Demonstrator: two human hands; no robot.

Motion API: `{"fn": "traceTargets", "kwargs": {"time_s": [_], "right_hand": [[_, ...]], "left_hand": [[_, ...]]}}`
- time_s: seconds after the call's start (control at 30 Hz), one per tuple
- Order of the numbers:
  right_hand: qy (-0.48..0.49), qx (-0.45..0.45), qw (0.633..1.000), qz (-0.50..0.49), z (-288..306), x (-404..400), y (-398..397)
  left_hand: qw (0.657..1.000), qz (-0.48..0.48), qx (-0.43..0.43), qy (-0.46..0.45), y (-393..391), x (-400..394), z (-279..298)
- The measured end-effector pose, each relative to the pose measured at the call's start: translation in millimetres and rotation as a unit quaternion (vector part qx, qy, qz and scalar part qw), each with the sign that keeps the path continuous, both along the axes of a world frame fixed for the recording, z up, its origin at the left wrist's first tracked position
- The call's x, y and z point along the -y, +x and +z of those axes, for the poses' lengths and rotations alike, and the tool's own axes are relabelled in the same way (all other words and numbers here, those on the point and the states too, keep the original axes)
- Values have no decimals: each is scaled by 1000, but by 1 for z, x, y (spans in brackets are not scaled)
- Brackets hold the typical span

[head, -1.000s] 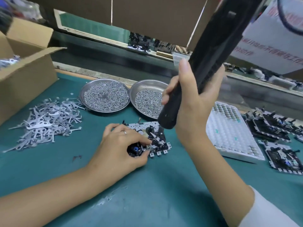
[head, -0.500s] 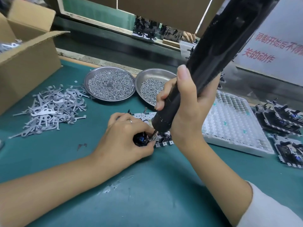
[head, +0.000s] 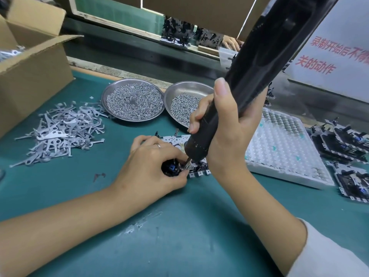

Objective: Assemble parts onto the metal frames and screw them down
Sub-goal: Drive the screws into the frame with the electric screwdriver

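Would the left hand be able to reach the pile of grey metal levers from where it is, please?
Probably yes: the pile of grey metal levers lies on open mat beside the left hand, but that hand currently holds the metal frame.

A metal frame (head: 175, 139) lies flat on the green worktop (head: 179, 226), pale and perforated, with small tabs along its near edge and black and blue parts mounted on it. A black electric screwdriver (head: 249, 80) leans over it, tilted, its tip down on the frame's near side. Behind stand two round steel dishes of screws (head: 132, 100) (head: 183, 107), touching each other. A loose heap of flat grey metal levers (head: 60, 130) lies to the left.
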State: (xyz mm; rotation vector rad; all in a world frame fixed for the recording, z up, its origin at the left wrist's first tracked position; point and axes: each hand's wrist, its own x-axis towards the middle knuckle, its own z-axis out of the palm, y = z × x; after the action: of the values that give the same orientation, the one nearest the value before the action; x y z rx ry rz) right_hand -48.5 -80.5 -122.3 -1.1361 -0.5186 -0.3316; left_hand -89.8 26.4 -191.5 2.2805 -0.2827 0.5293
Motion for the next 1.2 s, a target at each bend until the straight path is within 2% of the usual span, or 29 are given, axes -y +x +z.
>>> {"fn": "traceTargets", "kwargs": {"time_s": [0.97, 1.2], "right_hand": [[-10, 1, 1000, 7, -5, 1, 0], [2, 28, 999, -16, 6, 13, 11]], "left_hand": [[1000, -4, 3, 6, 0, 0, 0], [1000, 2, -9, -18, 0, 0, -1]]}}
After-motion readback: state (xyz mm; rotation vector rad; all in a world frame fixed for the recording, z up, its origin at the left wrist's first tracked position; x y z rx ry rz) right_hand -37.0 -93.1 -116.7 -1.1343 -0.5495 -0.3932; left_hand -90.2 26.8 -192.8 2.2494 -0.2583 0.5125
